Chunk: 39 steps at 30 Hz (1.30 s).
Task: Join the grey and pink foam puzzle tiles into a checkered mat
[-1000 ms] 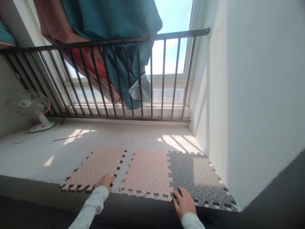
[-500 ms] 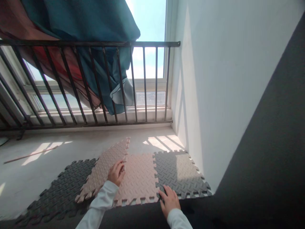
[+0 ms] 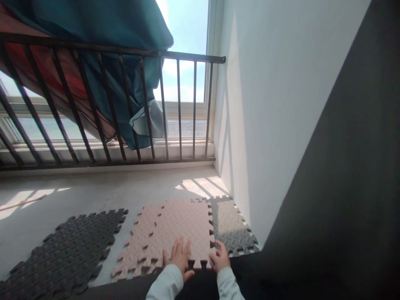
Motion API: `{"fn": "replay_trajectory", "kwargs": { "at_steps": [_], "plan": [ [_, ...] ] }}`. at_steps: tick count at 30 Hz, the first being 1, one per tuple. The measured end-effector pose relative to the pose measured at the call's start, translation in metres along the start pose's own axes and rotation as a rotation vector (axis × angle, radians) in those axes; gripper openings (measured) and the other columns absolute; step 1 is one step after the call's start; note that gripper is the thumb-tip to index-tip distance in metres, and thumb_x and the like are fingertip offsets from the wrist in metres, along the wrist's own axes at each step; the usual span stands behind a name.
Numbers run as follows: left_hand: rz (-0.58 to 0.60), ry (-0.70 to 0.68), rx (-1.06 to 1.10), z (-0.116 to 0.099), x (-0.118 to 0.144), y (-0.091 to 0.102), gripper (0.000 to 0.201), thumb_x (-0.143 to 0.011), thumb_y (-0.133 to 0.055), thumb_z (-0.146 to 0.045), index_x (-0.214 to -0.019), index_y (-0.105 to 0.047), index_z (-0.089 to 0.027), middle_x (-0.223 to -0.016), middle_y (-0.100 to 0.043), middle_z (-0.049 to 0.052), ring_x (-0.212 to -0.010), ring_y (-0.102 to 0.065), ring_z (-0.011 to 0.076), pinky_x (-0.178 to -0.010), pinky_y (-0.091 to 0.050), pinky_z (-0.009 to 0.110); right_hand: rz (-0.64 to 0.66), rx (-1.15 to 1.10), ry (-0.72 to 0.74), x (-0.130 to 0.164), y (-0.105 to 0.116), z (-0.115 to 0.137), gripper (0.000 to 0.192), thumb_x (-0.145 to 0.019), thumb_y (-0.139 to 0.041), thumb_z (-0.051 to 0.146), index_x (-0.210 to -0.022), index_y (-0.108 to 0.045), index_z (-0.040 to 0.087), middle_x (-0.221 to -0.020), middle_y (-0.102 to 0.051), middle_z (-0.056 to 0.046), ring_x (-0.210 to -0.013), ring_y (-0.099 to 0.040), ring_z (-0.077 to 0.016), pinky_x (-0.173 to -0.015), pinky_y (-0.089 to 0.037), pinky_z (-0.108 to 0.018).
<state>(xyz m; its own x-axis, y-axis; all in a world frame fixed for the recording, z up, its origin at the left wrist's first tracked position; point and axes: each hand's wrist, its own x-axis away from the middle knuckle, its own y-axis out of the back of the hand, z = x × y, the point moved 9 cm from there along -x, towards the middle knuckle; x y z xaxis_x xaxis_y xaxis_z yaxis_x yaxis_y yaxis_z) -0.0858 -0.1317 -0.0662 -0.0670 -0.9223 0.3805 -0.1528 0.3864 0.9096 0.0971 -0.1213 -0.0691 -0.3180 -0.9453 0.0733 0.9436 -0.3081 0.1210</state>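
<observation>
A pink foam puzzle tile [image 3: 183, 223] lies on the concrete floor, overlapping a second pink tile [image 3: 136, 246] that sticks out to its left. Its right edge meets a grey tile [image 3: 233, 229] in the corner by the wall. My left hand [image 3: 178, 259] rests flat on the near edge of the upper pink tile, fingers spread. My right hand [image 3: 220, 259] has its fingers curled on that tile's near right corner, at the seam with the grey tile. Both arms wear white sleeves.
A dark grey foam tile [image 3: 65, 250] lies apart at the left. A black metal railing [image 3: 125, 104] stands before the window, with teal and red cloth [image 3: 93, 25] draped over it. A white wall [image 3: 281, 104] closes the right side. A thin stick [image 3: 21, 203] lies far left.
My left hand swung the left pink tile over to the right; the two pink tiles now overlap. My right hand shifted from the grey tile to the pink tile's corner. The view turned right.
</observation>
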Motion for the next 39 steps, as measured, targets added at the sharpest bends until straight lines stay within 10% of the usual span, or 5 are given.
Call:
{"fn": "replay_trajectory", "kwargs": {
  "at_steps": [5, 9, 22, 32, 39],
  "plan": [
    [-0.202, 0.278, -0.072, 0.119, 0.006, -0.006, 0.07, -0.066, -0.053, -0.04, -0.13, -0.029, -0.028, -0.141, -0.018, 0.01, -0.126, -0.019, 0.0315, -0.096, -0.02, 0.054, -0.071, -0.397, -0.168, -0.004, -0.005, -0.01, 0.053, -0.054, -0.06, 0.044, -0.099, -0.048, 0.018, -0.074, -0.061, -0.002, -0.055, -0.056, -0.0151, -0.047, -0.044, -0.026],
    [-0.335, 0.254, -0.067, 0.148, -0.001, -0.009, 0.051, -0.074, -0.044, -0.025, -0.125, -0.041, -0.019, -0.127, -0.042, 0.012, -0.11, -0.045, 0.0235, -0.093, -0.033, 0.036, -0.134, -0.656, -0.217, -0.013, 0.003, -0.012, 0.054, -0.05, -0.066, 0.043, -0.095, -0.047, 0.019, -0.08, -0.06, -0.001, -0.061, -0.057, -0.0131, -0.06, -0.049, -0.03],
    [-0.589, -0.162, 0.279, 0.106, -0.047, 0.009, 0.04, -0.063, -0.052, -0.019, -0.103, -0.059, -0.02, -0.096, -0.063, 0.004, -0.089, -0.058, 0.0177, -0.08, -0.046, 0.024, -0.142, -0.71, -0.046, -0.032, 0.027, 0.005, 0.065, -0.056, -0.059, 0.038, -0.114, -0.04, 0.016, -0.109, -0.053, -0.009, -0.107, -0.046, -0.022, -0.086, -0.04, -0.033],
    [-0.463, -0.268, 0.192, 0.052, -0.123, 0.056, 0.026, -0.07, -0.051, -0.02, -0.091, -0.063, -0.028, -0.098, -0.065, -0.002, -0.093, -0.057, 0.0142, -0.085, -0.043, 0.019, -0.15, 0.923, 0.053, -0.033, 0.018, 0.01, 0.062, -0.059, -0.051, 0.026, -0.119, -0.044, 0.012, -0.135, -0.026, -0.015, -0.123, -0.025, -0.0284, -0.101, -0.019, -0.034],
    [-0.252, -0.17, -0.015, 0.014, -0.179, 0.078, 0.028, -0.074, -0.048, -0.017, -0.099, -0.059, -0.022, -0.108, -0.06, 0.001, -0.104, -0.051, 0.0131, -0.09, -0.036, 0.02, -0.119, 1.203, -0.077, -0.051, 0.028, 0.008, 0.054, -0.067, -0.05, 0.033, -0.119, -0.046, 0.022, -0.136, -0.028, -0.01, -0.124, -0.022, -0.0264, -0.1, -0.019, -0.039]
  ]
}}
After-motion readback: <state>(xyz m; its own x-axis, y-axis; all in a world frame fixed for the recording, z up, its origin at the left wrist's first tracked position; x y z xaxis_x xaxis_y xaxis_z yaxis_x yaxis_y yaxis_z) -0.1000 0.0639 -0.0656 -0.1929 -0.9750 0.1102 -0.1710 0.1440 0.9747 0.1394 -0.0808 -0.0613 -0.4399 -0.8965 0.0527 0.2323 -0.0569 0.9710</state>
